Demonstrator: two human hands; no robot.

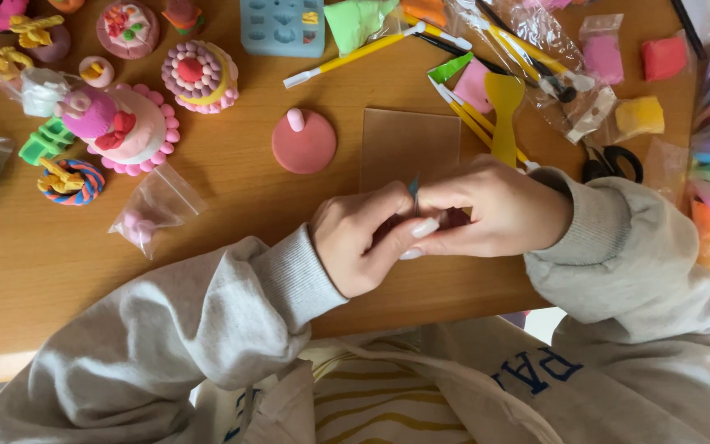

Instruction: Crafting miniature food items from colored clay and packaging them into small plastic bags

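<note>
- Grey sweatshirt sleeves (207, 329) fill the bottom of the view, both forearms resting on the near edge of the wooden table (34, 271).
- Just above the sleeves, the left hand (363, 242) and the right hand (499, 210) meet at the middle of the table, fingertips touching.
- Both hands pinch a small blue-grey tool (413, 191) that stands upright between them; the left thumb and forefinger close on it from one side, the right forefinger and thumb from the other. Something dark pink shows under the right palm, too hidden to tell.
- Beyond the knuckles lies a clear flat sheet (408, 144), and just left of it a round pink clay disc (304, 144) with a small pale lump on top.
- Left of the hands sits a small clear bag (154, 207) holding pale pink bits.
- Farther left stand finished clay cakes, one pink-and-white cake (129, 127) nearest.
- Right of the sheet lie yellow modelling tools (499, 111) and black-handled scissors (614, 160).
- At the far edge sit a blue mould tray (283, 26) and bagged clay blocks (601, 53).
</note>
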